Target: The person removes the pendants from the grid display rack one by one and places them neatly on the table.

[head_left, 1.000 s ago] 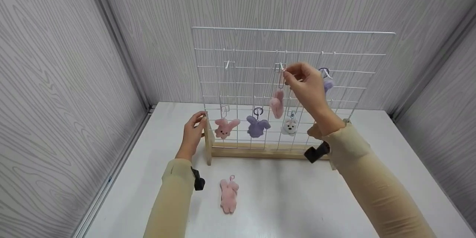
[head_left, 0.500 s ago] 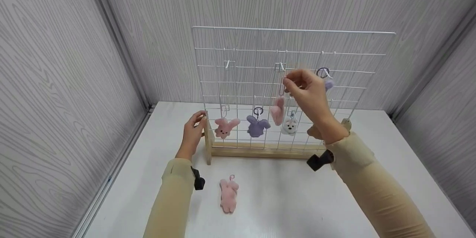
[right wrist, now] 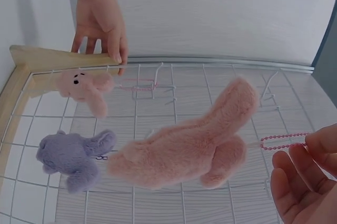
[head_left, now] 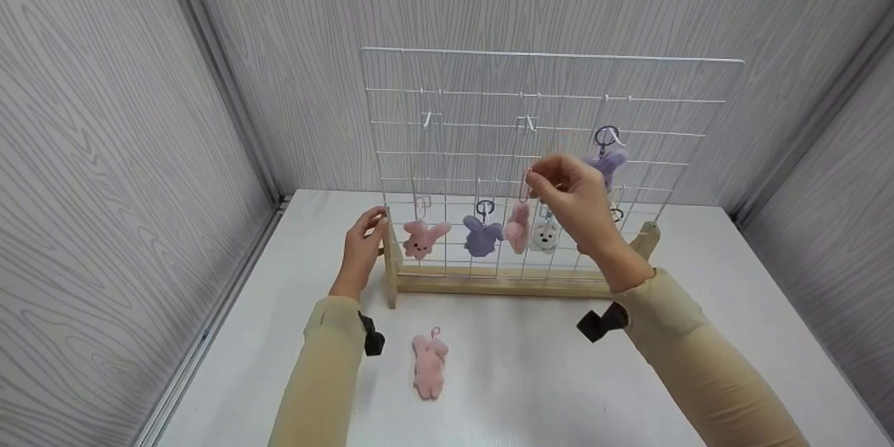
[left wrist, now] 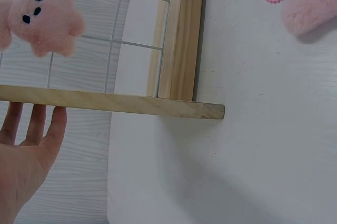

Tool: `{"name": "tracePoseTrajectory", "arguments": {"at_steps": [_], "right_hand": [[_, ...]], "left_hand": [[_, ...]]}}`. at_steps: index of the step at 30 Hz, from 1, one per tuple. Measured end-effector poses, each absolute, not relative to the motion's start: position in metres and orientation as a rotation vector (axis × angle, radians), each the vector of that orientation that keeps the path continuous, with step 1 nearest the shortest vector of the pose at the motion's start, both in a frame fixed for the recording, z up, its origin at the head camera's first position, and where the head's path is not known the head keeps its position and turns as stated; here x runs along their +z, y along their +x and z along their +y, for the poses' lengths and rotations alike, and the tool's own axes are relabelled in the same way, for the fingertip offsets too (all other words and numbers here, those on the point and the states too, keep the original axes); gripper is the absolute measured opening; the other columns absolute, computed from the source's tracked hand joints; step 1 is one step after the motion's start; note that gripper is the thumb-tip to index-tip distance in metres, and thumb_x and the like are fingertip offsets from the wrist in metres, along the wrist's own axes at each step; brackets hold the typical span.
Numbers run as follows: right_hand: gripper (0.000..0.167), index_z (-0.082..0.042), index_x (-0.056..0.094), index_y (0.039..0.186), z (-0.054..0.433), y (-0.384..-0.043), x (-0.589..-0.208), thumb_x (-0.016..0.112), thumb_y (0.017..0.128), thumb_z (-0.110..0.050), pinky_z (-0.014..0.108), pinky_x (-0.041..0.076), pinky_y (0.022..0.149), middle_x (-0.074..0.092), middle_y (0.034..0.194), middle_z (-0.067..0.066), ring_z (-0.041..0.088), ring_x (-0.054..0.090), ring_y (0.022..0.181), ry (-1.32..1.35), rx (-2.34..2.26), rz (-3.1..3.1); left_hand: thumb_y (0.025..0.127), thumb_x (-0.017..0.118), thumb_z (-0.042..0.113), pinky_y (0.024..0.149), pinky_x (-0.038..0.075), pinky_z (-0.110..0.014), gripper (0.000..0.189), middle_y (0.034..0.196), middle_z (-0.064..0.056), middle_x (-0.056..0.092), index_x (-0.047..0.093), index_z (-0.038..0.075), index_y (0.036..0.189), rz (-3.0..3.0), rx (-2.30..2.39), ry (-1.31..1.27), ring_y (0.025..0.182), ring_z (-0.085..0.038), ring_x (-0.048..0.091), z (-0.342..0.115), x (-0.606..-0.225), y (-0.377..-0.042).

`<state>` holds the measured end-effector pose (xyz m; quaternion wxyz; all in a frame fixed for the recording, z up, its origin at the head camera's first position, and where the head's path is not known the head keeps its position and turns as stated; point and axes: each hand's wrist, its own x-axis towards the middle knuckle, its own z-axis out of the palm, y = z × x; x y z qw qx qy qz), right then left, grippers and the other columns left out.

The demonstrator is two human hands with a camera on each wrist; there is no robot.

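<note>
My right hand (head_left: pixel 573 195) pinches the pink bead chain (right wrist: pixel 284 142) of a pink plush bunny keychain (right wrist: pixel 184 150). The bunny dangles sideways-on before the white wire grid rack (head_left: pixel 552 56), between the purple plush (head_left: pixel 482 236) and the white plush (head_left: pixel 545 237). My left hand (head_left: pixel 363 248) holds the upper end of the rack's left wooden post (left wrist: pixel 105 100), fingers against its outer side. A pink plush keychain (head_left: pixel 420 240) hangs beside that post. Another pink bunny keychain (head_left: pixel 429 367) lies on the table in front of the rack.
Two upper hooks (head_left: pixel 427 120) carry nothing. A purple plush keychain (head_left: pixel 607 166) hangs upper right, partly behind my right hand. A wooden base bar (head_left: pixel 503 286) runs along the bottom on the white table (head_left: pixel 531 377). Grey wood-grain walls (head_left: pixel 293 0) enclose it.
My right hand has moved down from the middle upper hook, bringing the pink bunny keychain away from it. More of the upper-right purple plush shows. My left hand stays on the post.
</note>
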<state>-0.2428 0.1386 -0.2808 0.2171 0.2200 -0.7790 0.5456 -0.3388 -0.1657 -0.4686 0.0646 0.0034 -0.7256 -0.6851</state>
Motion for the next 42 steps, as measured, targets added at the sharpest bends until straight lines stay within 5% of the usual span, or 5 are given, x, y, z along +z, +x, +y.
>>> {"name": "tracePoseTrajectory", "arguments": {"at_steps": [14, 29, 42], "right_hand": [[0.006, 0.011, 0.061, 0.088, 0.135, -0.234, -0.309, 0.062, 0.085, 0.006, 0.017, 0.046, 0.058, 0.061, 0.078, 0.017, 0.038, 0.057, 0.070, 0.631, 1.558, -2.197], [0.006, 0.009, 0.061, 0.091, 0.135, -0.224, -0.339, 0.062, 0.086, 0.005, 0.018, 0.045, 0.058, 0.060, 0.079, 0.013, 0.020, 0.056, 0.068, 0.599, 1.608, -2.275], [0.004, 0.008, 0.062, 0.088, 0.134, -0.218, -0.365, 0.063, 0.085, 0.006, 0.018, 0.045, 0.058, 0.060, 0.077, 0.013, 0.017, 0.053, 0.067, 0.627, 1.555, -2.313]], "left_hand": [[0.098, 0.050, 0.029, 0.085, 0.048, -0.044, 0.035, 0.130, -0.009, 0.046, 0.050, 0.017, 0.131, -2.197, -2.062, -0.005, 0.113, -0.025, 0.049, -0.168, -0.470, -0.340], [0.098, 0.049, 0.028, 0.085, 0.048, -0.042, 0.033, 0.127, -0.008, 0.047, 0.051, 0.019, 0.129, -2.192, -2.075, 0.025, 0.111, -0.023, 0.049, -0.166, -0.470, -0.341], [0.098, 0.049, 0.030, 0.087, 0.047, -0.042, 0.036, 0.130, -0.008, 0.045, 0.049, 0.019, 0.132, -2.213, -2.070, 0.032, 0.115, -0.023, 0.048, -0.166, -0.468, -0.339]]}}
